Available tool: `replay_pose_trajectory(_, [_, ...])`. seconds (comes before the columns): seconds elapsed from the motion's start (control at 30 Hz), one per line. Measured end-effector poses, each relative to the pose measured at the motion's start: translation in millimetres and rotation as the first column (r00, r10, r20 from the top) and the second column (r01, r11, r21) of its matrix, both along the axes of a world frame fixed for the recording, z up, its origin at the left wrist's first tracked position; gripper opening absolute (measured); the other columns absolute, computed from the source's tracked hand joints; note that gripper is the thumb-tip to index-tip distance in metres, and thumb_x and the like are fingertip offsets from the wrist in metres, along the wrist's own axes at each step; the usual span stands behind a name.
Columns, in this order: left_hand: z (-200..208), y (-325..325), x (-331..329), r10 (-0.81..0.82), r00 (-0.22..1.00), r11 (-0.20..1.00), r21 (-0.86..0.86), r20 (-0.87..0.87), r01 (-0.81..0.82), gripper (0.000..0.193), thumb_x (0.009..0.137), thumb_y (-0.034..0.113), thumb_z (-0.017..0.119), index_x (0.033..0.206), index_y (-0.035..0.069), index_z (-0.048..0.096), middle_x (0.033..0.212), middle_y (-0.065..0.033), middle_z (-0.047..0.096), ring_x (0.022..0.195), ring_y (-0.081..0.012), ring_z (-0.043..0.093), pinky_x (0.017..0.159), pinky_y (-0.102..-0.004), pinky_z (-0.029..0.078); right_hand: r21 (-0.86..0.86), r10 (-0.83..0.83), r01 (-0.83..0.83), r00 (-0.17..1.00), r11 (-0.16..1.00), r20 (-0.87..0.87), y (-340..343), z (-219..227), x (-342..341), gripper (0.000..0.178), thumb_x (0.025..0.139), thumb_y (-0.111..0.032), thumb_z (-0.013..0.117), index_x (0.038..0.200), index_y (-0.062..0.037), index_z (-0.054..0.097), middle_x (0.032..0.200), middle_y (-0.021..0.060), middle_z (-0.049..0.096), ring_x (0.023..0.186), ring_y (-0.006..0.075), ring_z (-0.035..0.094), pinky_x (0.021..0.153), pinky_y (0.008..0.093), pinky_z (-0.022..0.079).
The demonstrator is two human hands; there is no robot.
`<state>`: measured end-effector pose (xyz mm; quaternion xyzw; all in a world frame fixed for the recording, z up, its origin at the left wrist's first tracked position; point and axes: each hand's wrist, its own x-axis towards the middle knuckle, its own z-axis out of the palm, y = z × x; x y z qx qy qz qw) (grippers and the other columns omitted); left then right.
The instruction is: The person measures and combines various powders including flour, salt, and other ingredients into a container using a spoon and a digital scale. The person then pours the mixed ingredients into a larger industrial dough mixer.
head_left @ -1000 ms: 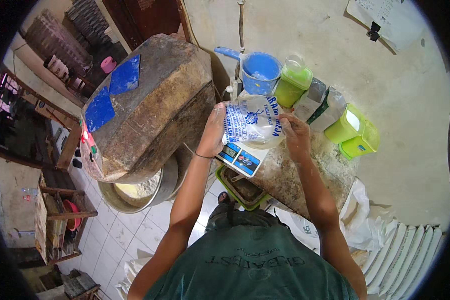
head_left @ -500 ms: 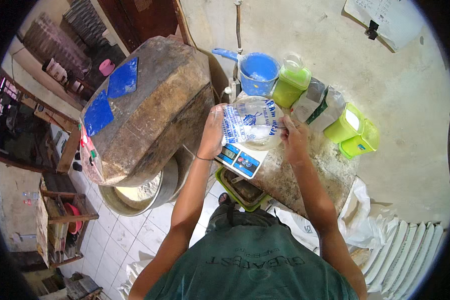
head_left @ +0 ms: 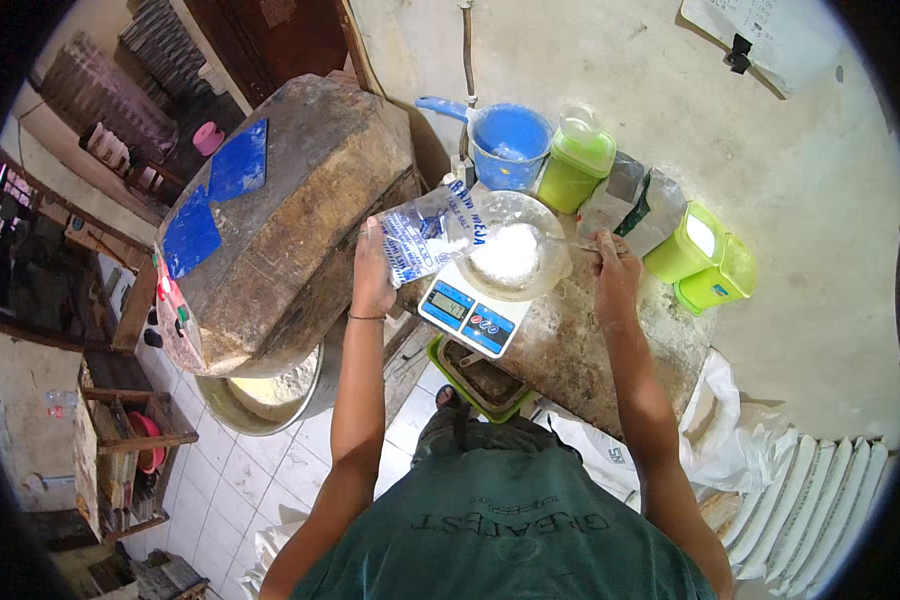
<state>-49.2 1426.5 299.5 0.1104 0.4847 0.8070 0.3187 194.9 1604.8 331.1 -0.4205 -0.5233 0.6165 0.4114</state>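
Note:
My left hand [head_left: 374, 275] grips a clear plastic bag [head_left: 425, 232] with blue print, tilted beside a clear bowl [head_left: 550, 272]. The bowl stands on a white and blue digital kitchen scale [head_left: 473, 318], with a mound of white powder or grains [head_left: 510, 253] in it. My right hand [head_left: 615, 270] is closed around the handle of what looks like a spoon [head_left: 573, 243], which reaches over the bowl's right side. The spoon's far end is hard to make out.
Behind the scale stand a blue dipper [head_left: 511, 140], a green lidded container [head_left: 577, 165] and plastic bags [head_left: 653, 212]. Two green containers [head_left: 710, 255] sit right on the worn table [head_left: 610, 360]. At left, a large dusty machine [head_left: 320, 200] rises beside a metal mixing bowl [head_left: 315, 385] holding flour.
The plastic bag has moved left, off the bowl, with my left hand, uncovering the white mound and scale display. My right hand has shifted slightly right with the spoon.

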Motion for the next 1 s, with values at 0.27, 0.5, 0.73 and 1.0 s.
replay_pose_trajectory(0.27, [-4.0, -7.3, -4.0, -0.032, 0.998, 0.999, 0.028, 0.054, 0.031, 0.034, 0.093, 0.031, 0.035, 0.109, 0.003, 0.045, 0.099, -0.0041, 0.053, 0.087, -0.0123, 0.054, 0.078, -0.0279, 0.045, -0.12, -0.021, 0.006, 0.992, 0.993, -0.125, 17.1, -18.7, 4.9, 0.018, 0.085, -0.02, 0.054, 0.085, -0.0031, 0.058, 0.066, -0.0017, 0.051, 0.053, 0.0059, 0.039, 0.048, 0.0196, 0.032])
replay_pose_trajectory(0.5, [-4.8, -10.6, -4.0, -0.028, 0.998, 0.997, 0.07, 0.054, 0.025, 0.036, 0.093, 0.032, 0.036, 0.11, 0.001, 0.044, 0.1, -0.0052, 0.053, 0.088, -0.0129, 0.054, 0.077, -0.0277, 0.046, -0.237, -0.042, -0.011, 0.975, 0.971, -0.217, 16.8, -14.2, 6.3, 0.014, 0.086, -0.019, 0.053, 0.084, -0.0058, 0.057, 0.071, -0.0011, 0.055, 0.057, 0.0065, 0.044, 0.051, 0.0197, 0.034])
replay_pose_trajectory(0.73, [0.3, -9.9, 3.3, -0.043, 0.996, 0.998, 0.055, 0.075, 0.039, 0.038, 0.092, 0.034, 0.035, 0.108, 0.001, 0.045, 0.098, -0.006, 0.055, 0.084, -0.0142, 0.057, 0.075, -0.0291, 0.048, -0.262, -0.102, 0.036, 0.964, 0.964, -0.244, 9.3, 5.8, -1.3, 0.016, 0.084, -0.021, 0.055, 0.082, -0.0057, 0.059, 0.067, -0.0036, 0.048, 0.056, 0.0062, 0.039, 0.05, 0.0201, 0.031])
replay_pose_trajectory(1.0, [8.2, 4.7, 25.6, -0.095, 0.985, 0.992, 0.099, 0.146, 0.081, 0.042, 0.093, 0.035, 0.033, 0.11, -0.001, 0.047, 0.1, -0.0087, 0.058, 0.084, -0.0187, 0.06, 0.076, -0.0327, 0.05, 0.155, 0.221, -0.212, 0.974, 0.965, -0.041, -25.0, 41.9, -38.9, 0.017, 0.084, -0.017, 0.053, 0.082, -0.0027, 0.062, 0.069, 0.0005, 0.057, 0.059, 0.0089, 0.048, 0.055, 0.0224, 0.038])
